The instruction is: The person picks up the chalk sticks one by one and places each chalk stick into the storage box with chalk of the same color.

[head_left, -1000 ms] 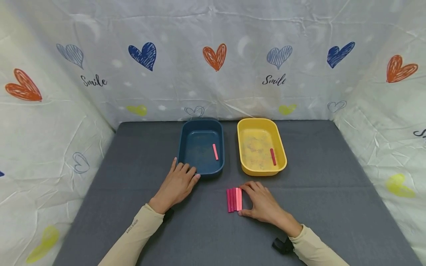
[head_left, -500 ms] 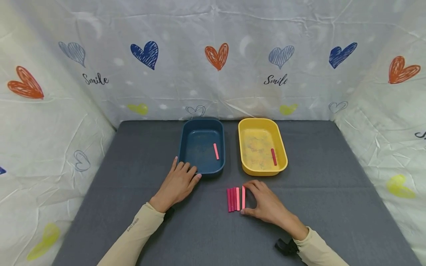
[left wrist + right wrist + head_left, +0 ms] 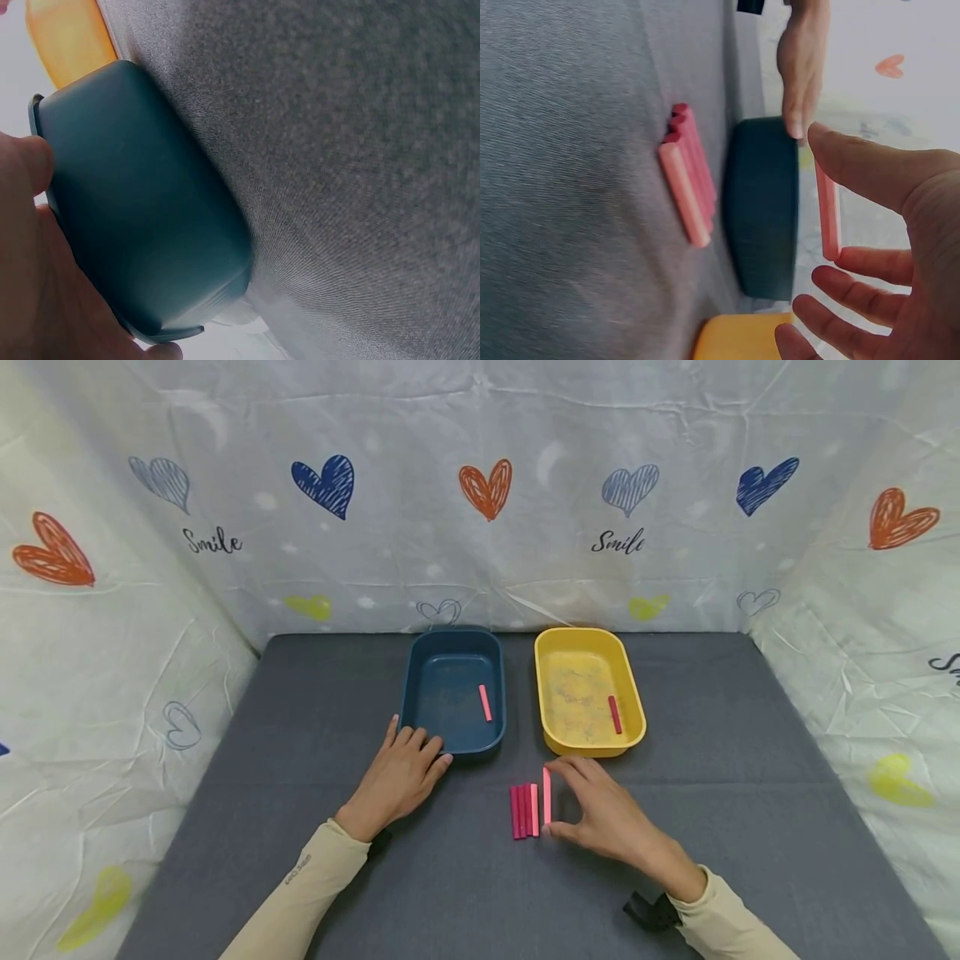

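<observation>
Pinching a lt-pink stick (image 3: 547,795) by its ends, R hand (image 3: 611,817) had just cleared the row (image 3: 522,812), leaving 4; L hand (image 3: 397,785) gripped blue tub (image 3: 450,697).

We reach both arms in from the near side of the worktop (image 3: 315,718), cream sleeves (image 3: 300,889) down to the wrists. Our left hand (image 3: 392,787) points obliquely toward the far edge, back upward, its fingers (image 3: 417,745) spread and bent over at the tips, thumb out to the right. Our right hand (image 3: 606,814) is just above the worktop in a wide pinch, its thumb (image 3: 866,169) toward the near side and forefinger (image 3: 881,264) toward the far edge, the other three fingers loosely bent.
</observation>
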The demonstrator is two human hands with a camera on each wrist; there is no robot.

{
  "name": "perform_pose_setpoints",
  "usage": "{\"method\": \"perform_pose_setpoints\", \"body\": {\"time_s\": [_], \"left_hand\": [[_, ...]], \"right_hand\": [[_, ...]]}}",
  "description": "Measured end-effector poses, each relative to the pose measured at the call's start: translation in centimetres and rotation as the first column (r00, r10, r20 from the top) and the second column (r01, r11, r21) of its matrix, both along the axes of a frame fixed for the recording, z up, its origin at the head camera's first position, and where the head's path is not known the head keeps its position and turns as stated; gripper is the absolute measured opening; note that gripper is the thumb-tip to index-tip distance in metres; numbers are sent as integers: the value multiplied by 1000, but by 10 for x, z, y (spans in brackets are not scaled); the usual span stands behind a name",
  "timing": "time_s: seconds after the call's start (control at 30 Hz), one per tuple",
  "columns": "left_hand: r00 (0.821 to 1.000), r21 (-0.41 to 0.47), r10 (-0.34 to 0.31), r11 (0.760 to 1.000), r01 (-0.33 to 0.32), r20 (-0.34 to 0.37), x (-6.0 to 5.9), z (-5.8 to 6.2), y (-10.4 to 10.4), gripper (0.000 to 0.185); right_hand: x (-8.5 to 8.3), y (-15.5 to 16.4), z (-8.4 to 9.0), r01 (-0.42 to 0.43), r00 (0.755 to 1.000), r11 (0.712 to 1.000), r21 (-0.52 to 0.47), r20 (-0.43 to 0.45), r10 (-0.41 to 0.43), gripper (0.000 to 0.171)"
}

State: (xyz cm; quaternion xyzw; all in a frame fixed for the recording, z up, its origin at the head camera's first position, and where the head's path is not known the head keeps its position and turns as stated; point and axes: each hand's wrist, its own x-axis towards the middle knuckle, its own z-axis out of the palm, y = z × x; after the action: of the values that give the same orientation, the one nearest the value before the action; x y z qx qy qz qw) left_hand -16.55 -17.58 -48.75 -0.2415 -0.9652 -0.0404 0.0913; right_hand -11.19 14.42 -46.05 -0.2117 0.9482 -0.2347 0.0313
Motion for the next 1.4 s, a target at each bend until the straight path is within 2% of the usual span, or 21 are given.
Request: {"method": "perform_pose_setpoints", "body": {"time_s": [0.3, 0.97, 1.2, 1.4], "left_hand": [[1000, -8, -2, 1000, 2, -8, 0, 0, -1, 34], [1000, 5, -1, 1000, 1, -14, -1, -2, 0, 33], [1000, -11, 14, 1000, -14, -14, 0, -2, 0, 35], [1000, -14, 12, 1000, -12, -20, -1, -3, 0, 35]], "right_hand": [[-11, -6, 24, -26, 995, 999, -20, -97, 24, 86], [-48, -31, 65, -34, 993, 993, -111, -112, 21, 86], [-63, -48, 73, -46, 988, 996, -80, -150, 34, 85], [-79, -61, 75, -65, 988, 994, -91, -147, 51, 83]]}}
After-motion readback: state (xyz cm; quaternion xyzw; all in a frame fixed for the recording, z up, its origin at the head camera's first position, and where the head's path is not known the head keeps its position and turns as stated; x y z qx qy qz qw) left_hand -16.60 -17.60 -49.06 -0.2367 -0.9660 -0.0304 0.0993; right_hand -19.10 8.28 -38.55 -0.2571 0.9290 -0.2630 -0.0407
